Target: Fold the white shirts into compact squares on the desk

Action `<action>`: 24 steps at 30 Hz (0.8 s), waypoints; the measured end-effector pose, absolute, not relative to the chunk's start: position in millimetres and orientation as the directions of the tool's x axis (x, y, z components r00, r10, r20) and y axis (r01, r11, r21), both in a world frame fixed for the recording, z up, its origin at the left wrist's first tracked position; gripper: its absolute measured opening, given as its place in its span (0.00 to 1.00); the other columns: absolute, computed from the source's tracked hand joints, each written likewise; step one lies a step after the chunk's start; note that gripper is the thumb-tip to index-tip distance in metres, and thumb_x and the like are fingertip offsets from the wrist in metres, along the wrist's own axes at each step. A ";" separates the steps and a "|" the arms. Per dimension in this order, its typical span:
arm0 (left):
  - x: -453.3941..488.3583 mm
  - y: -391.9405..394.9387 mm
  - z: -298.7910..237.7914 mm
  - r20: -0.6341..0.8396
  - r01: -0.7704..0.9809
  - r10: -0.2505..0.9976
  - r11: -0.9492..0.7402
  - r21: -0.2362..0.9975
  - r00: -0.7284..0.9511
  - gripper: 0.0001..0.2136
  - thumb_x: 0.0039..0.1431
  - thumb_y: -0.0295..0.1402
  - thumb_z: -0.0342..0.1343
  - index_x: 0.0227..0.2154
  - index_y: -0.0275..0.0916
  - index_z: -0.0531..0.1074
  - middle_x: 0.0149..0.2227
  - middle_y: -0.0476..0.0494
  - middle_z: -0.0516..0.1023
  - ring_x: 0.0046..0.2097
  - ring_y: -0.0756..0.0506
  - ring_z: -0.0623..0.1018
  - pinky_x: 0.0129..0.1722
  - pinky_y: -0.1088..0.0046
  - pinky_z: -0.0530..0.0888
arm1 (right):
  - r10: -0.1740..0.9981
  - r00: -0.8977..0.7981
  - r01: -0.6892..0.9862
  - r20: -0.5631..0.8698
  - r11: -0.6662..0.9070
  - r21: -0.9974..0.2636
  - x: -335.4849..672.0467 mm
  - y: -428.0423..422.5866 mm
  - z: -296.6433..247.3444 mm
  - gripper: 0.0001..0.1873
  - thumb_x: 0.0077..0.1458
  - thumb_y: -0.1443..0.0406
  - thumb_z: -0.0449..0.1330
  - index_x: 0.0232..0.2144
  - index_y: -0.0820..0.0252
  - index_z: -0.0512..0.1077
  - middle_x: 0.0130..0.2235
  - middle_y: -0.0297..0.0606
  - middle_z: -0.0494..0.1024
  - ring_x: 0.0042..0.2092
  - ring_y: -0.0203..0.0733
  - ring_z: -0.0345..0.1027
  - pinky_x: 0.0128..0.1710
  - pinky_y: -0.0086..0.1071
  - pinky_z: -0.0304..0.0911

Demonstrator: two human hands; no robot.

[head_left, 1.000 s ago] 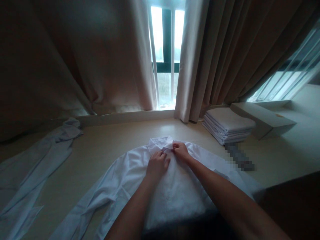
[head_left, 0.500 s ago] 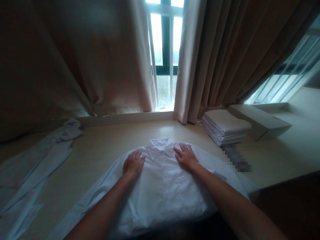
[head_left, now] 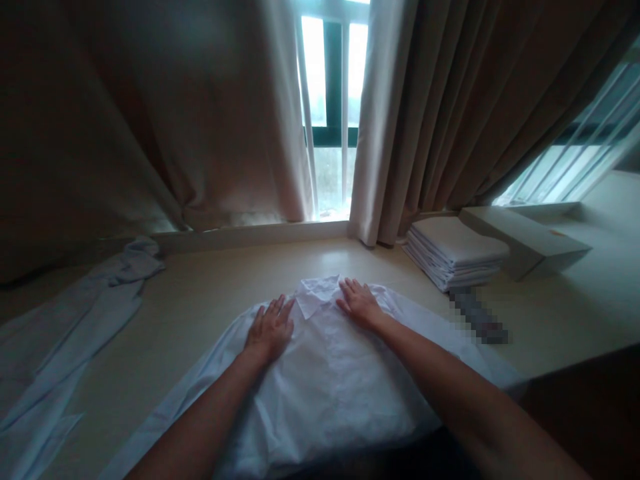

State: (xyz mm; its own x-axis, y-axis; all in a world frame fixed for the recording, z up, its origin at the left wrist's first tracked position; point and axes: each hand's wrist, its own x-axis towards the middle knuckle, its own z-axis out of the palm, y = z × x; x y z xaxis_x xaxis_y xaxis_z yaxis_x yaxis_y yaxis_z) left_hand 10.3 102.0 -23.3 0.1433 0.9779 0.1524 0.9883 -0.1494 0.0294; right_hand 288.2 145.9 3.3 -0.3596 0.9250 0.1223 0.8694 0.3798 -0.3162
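A white collared shirt [head_left: 330,380] lies spread with its front up, its collar [head_left: 311,301] pointing away from me and its sleeves running out to both sides. My left hand [head_left: 271,328] rests flat on the shirt's left shoulder, just beside the collar, fingers apart. On the right side of the collar lies my right hand [head_left: 359,301], its fingers stretched out and partly covering the collar's right wing. Neither hand grips the cloth. The shirt's lower edge hangs near my body in shadow.
A stack of folded white shirts [head_left: 455,250] stands at the back right, beside a pale box [head_left: 530,237]. A pixelated dark object [head_left: 477,317] lies before the stack. Another white garment [head_left: 95,307] lies crumpled at left. Curtains [head_left: 235,120] hang behind the wooden surface [head_left: 200,280].
My right hand has slid left and slightly away from me, onto the collar's edge. My left hand has shifted slightly towards the collar, its fingers spreading. The view has tilted a little.
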 end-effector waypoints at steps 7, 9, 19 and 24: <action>5.1 129.8 -21.1 -0.034 0.985 0.998 -0.039 0.168 0.045 0.28 0.60 0.38 0.41 0.65 0.49 0.51 0.69 0.45 0.47 0.69 0.39 0.47 0.64 0.48 0.46 | 0.927 -0.375 0.891 0.019 0.366 -0.268 289.2 143.8 -2.2 0.35 0.63 0.43 0.38 0.67 0.49 0.47 0.69 0.35 0.42 0.69 0.47 0.31 0.65 0.48 0.27; 6.5 135.9 -18.8 -0.062 0.978 0.998 -0.015 0.208 0.028 0.29 0.58 0.38 0.44 0.64 0.49 0.54 0.69 0.44 0.49 0.68 0.38 0.48 0.63 0.46 0.47 | 0.925 -0.378 0.890 0.020 0.370 -0.266 288.5 146.8 0.6 0.35 0.63 0.44 0.39 0.67 0.49 0.48 0.69 0.36 0.43 0.69 0.47 0.32 0.65 0.47 0.28; 35.6 179.1 -1.3 0.152 0.897 0.934 0.249 0.366 -0.322 0.29 0.61 0.50 0.36 0.50 0.36 0.72 0.51 0.30 0.74 0.54 0.33 0.70 0.52 0.51 0.64 | 0.940 -0.240 0.889 0.241 0.313 -0.336 286.6 153.1 -2.6 0.26 0.66 0.52 0.44 0.59 0.57 0.63 0.62 0.43 0.63 0.63 0.41 0.52 0.63 0.37 0.42; 42.0 214.3 -9.3 0.111 0.841 0.910 0.317 0.438 -0.401 0.34 0.52 0.62 0.40 0.51 0.44 0.72 0.51 0.33 0.73 0.52 0.31 0.70 0.47 0.49 0.67 | 0.967 -0.062 0.874 0.248 0.172 -0.454 287.7 182.3 -1.7 0.23 0.66 0.55 0.43 0.50 0.58 0.71 0.49 0.42 0.76 0.51 0.41 0.67 0.54 0.32 0.55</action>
